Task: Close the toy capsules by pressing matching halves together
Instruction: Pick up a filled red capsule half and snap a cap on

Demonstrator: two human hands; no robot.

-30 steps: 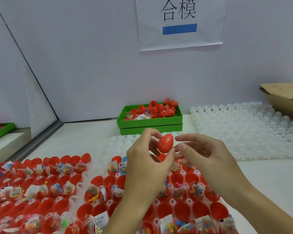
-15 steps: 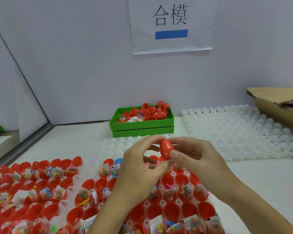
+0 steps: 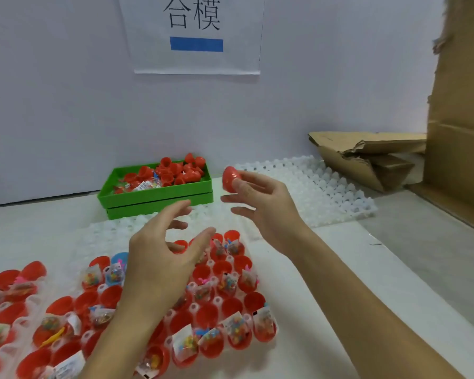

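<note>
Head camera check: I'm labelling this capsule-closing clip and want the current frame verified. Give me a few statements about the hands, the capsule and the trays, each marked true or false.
1. The right hand holds a closed red capsule. True.
2. The left hand grips a capsule half. False: it holds nothing, its fingers spread loosely above the tray of filled red halves.
3. The green bin by the wall holds loose red halves. True.
4. The capsule is held directly over the cardboard box. False: it is between the green bin and the empty white tray, with the box farther right.
5. Every half in the filled tray is red. False: one blue half sits near the left hand.
</note>
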